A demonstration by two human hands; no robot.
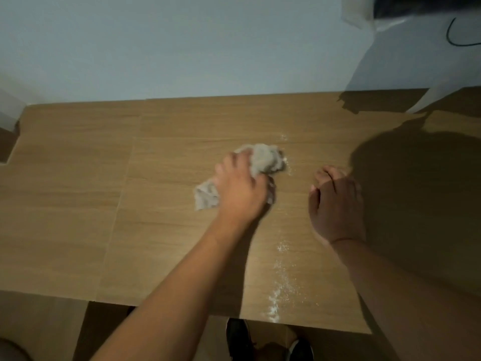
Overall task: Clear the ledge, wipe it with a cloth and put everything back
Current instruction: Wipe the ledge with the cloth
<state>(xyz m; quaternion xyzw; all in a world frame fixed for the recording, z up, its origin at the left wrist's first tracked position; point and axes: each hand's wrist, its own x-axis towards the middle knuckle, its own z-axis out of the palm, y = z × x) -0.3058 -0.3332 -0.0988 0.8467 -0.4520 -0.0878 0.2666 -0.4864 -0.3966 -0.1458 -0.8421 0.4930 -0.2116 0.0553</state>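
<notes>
The left hand (240, 188) grips the bunched cloth (265, 160) on the wooden ledge (78, 204). A trail of white powder (282, 277) runs from 1 o'clock to 5 o'clock of it, nearer the idle, loosely curled right hand (335, 201).

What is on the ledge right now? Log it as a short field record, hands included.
surface: wooden ledge, against a pale wall
cloth: grey, crumpled cloth, lying on the ledge
left hand: left hand grips the cloth and presses it to the wood
right hand: right hand holds nothing, fingers loosely curled
residue: white powder trail runs from beside the cloth to the near edge
stage: wiping, powder not yet cleared
</notes>
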